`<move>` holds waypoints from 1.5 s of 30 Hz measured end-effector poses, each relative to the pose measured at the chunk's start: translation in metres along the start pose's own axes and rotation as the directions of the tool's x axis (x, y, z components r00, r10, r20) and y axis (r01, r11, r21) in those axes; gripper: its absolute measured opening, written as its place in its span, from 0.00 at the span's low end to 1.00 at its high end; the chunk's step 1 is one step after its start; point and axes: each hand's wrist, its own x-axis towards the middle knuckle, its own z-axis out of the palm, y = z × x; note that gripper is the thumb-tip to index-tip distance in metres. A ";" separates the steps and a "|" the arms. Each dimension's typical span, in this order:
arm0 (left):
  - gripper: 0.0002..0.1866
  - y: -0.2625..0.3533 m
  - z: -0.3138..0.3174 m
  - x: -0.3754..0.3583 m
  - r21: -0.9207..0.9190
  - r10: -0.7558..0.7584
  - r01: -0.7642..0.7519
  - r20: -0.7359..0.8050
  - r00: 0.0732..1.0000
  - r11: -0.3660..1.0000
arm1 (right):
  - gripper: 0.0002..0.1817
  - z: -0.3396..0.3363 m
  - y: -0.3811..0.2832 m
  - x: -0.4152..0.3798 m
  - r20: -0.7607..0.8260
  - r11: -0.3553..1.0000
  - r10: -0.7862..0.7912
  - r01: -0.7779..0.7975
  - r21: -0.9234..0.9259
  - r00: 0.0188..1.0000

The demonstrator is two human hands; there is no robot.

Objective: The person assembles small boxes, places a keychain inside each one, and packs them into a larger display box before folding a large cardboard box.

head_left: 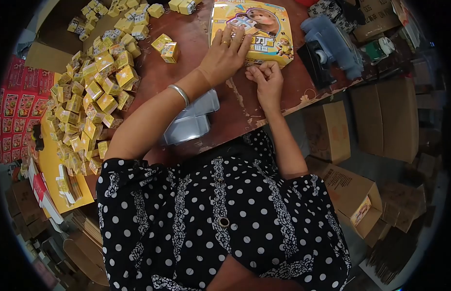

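A yellow printed box with a cartoon animal on its lid lies on the table. My left hand, with a ring and a bangle on that arm, rests flat across the box's lower left part, fingers spread. My right hand is just below the box's near edge, its fingers curled and pinched together; whatever sits between them is hidden. Clear plastic trays lie beneath my left forearm. Two small yellow boxes sit left of the large box.
A big heap of small yellow boxes covers the left side, with more at the back. At right on the reddish-brown table are blue-tinted clear plastic packaging and a green-and-white roll. Cardboard boxes stand below the table's right edge.
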 end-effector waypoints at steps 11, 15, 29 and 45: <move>0.30 0.000 -0.001 0.001 0.014 -0.007 0.006 0.012 1.000 1.000 | 0.14 0.020 0.004 0.011 -0.188 0.975 -0.076 0.034 -0.219 0.979; 0.30 0.003 -0.005 0.001 0.075 -0.047 0.039 0.108 0.993 0.996 | 0.19 0.024 -0.003 0.009 -0.277 0.943 -0.109 0.011 -0.333 0.955; 0.31 0.001 -0.002 -0.002 0.021 -0.034 0.033 0.075 0.997 0.999 | 0.26 -0.003 -0.008 0.011 -0.058 0.185 -0.259 -0.009 -0.983 0.964; 0.29 -0.039 0.098 0.103 -0.076 -0.223 0.233 0.120 0.967 0.969 | 0.22 -0.038 -0.012 0.087 0.096 0.261 -0.016 0.097 -0.960 0.995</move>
